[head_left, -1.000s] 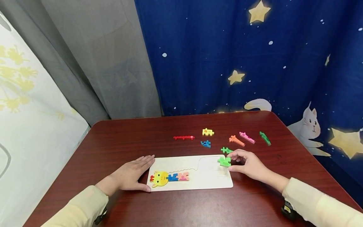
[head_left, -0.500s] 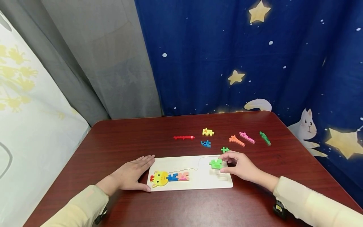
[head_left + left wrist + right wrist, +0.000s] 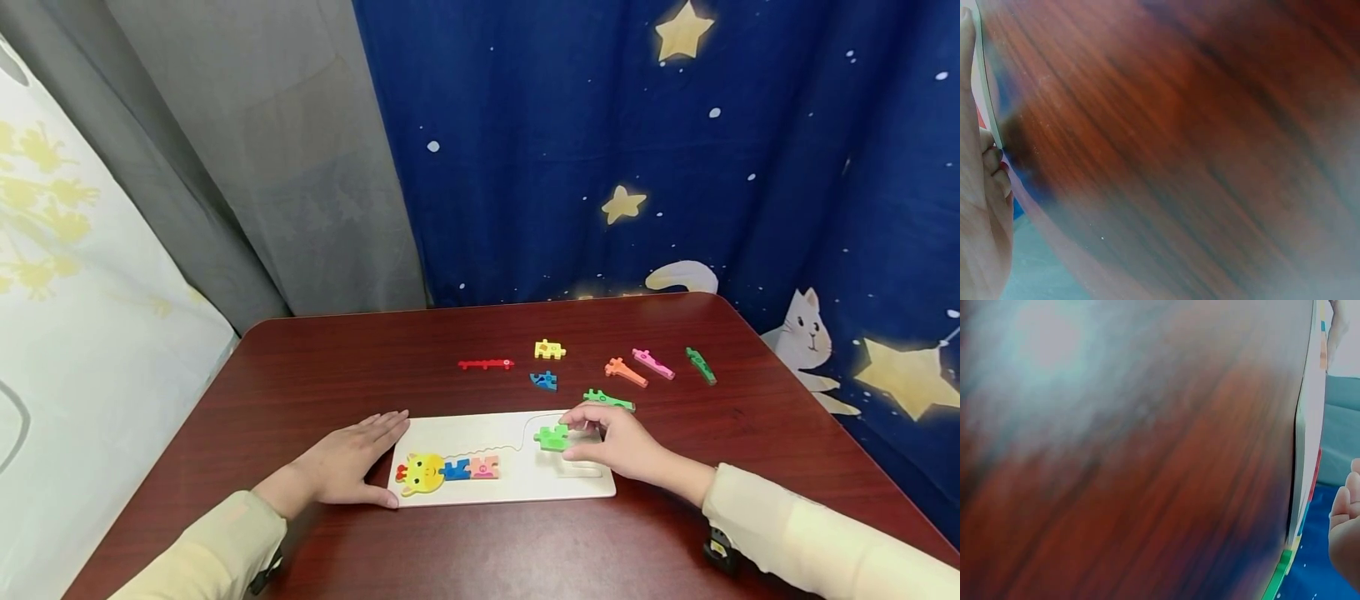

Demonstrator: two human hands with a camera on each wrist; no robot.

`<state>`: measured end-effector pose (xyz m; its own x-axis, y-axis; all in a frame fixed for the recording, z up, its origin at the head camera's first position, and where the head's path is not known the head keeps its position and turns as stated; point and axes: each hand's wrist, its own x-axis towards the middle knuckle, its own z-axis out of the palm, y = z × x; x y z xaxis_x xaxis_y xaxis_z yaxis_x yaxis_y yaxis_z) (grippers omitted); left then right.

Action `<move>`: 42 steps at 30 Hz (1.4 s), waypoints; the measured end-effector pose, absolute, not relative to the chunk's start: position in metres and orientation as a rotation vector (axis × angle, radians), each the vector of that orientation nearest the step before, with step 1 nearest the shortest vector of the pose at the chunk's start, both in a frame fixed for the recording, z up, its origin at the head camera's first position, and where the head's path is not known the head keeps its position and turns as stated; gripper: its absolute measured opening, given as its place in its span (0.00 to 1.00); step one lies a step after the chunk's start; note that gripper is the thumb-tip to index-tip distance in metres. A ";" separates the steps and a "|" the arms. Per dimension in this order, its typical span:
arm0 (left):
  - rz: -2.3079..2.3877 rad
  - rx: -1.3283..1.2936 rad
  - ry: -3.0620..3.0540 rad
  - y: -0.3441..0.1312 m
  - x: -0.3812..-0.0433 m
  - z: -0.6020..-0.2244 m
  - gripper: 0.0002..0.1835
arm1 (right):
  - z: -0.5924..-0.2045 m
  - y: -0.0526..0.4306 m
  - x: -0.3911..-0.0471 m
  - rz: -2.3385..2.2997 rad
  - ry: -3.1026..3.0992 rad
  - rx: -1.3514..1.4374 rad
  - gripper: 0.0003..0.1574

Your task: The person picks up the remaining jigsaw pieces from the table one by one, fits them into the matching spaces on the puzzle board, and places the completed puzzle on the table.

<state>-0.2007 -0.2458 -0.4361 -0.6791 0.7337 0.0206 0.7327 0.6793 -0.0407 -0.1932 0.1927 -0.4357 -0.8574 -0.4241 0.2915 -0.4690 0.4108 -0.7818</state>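
A pale wooden puzzle board (image 3: 457, 432) lies on the table, with a yellow giraffe head (image 3: 422, 473), a blue piece (image 3: 456, 469) and a pink piece (image 3: 485, 467) set in a row at its left. My left hand (image 3: 352, 458) rests at the board's left edge, fingers straight and thumb by the near corner. In the head view my right hand (image 3: 618, 440) pinches a light green puzzle piece (image 3: 552, 437) between thumb and fingers, over the board's right part. Under that hand a recessed leg outline (image 3: 581, 472) shows. The left wrist view catches part of the left hand (image 3: 982, 187).
Loose pieces lie beyond the board: red (image 3: 486, 364), yellow (image 3: 550, 349), blue (image 3: 543, 381), orange (image 3: 626, 372), pink (image 3: 653, 363) and dark green (image 3: 701, 365). Another green piece (image 3: 609, 400) sits just past the board's far right corner. Curtains (image 3: 562, 167) hang behind the table.
My right hand has moved left over the board with the light green piece, uncovering more of the green piece behind it. My left hand stays in place.
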 end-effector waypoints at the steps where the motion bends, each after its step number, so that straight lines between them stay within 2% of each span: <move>1: 0.047 -1.242 -2.849 -0.246 -0.201 -0.437 0.60 | -0.436 0.191 -0.193 1.460 -2.596 0.834 0.22; 13: 0.047 -1.229 -2.873 -0.246 -0.200 -0.436 0.60 | -0.438 0.172 -0.192 1.440 -2.557 0.924 0.21; 42: 0.048 -1.244 -2.827 -0.246 -0.199 -0.436 0.59 | -0.442 0.141 -0.189 1.404 -2.692 0.938 0.21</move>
